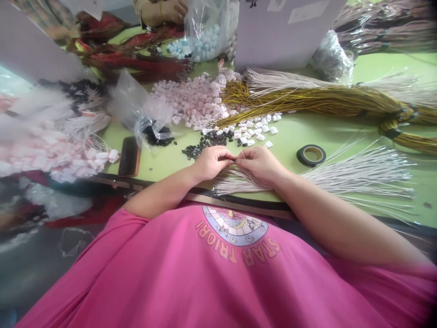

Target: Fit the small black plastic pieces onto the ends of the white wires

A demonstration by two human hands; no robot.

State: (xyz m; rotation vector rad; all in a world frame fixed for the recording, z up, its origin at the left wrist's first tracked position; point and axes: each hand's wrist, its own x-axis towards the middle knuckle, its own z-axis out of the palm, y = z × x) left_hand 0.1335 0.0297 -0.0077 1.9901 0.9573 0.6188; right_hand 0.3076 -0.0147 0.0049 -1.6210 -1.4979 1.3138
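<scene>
My left hand (210, 162) is closed in a pinch, its fingertips meeting those of my right hand just above the table's front edge. Whatever small dark piece it may grip is too small to make out. My right hand (262, 166) pinches a thin white wire (242, 153), whose end curves up above the fingers. Under the right hand and forearm lies a bundle of white wires (362, 175) with metal-tipped ends. Just beyond the hands are small black parts (208, 142) and small white plastic pieces (254, 131).
A heap of white-pink pieces (191, 100) lies behind, near a yellow-brown wire bundle (324, 101). Dark tape (311, 156) sits right, a phone (129, 157) left, beside a plastic bag (136, 102). A grey-violet panel (276, 36) stands behind; another person's hand (173, 10) is beyond.
</scene>
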